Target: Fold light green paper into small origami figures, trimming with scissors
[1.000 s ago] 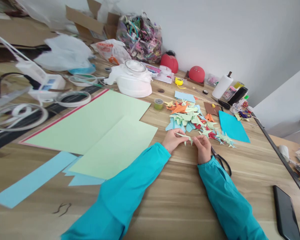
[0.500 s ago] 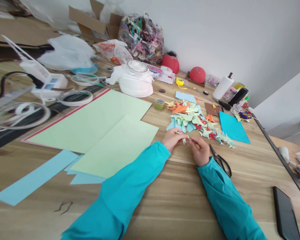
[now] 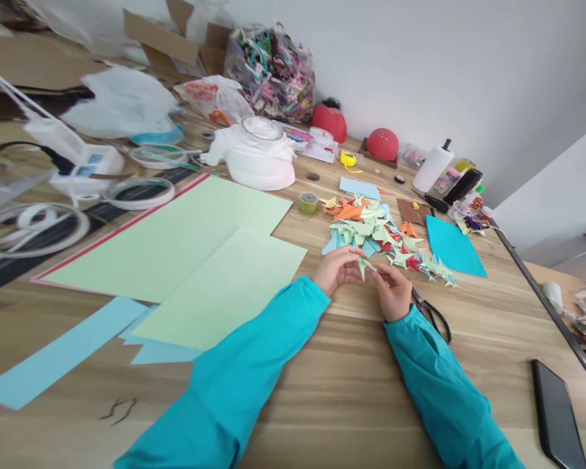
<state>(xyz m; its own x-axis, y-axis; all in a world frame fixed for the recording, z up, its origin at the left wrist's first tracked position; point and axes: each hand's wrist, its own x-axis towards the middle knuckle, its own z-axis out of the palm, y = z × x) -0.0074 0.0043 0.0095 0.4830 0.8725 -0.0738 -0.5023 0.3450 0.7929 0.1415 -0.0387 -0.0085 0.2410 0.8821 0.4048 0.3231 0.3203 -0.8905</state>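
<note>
A small pale green folded paper crane (image 3: 364, 266) is between my hands, just above the wooden table. My right hand (image 3: 393, 290) pinches its right end between thumb and fingers. My left hand (image 3: 339, 270) curls around its left side, the fingertips closed on it and partly hidden. Right behind my hands lies a heap of folded paper cranes (image 3: 361, 228) in green, blue, orange and red. Black-handled scissors (image 3: 433, 316) lie beside my right wrist, partly covered by the sleeve.
Large pale green paper sheets (image 3: 224, 286) lie at left, with blue paper strips (image 3: 63, 352) near them. A turquoise sheet (image 3: 454, 246) is right of the heap. A phone (image 3: 559, 413) rests at right front. A spool (image 3: 308, 202) and a white bundle (image 3: 258, 159) stand farther back.
My left fingers have loosened and spread a little, so more of the paper crane shows. My right hand still pinches it. The view has shifted slightly.
</note>
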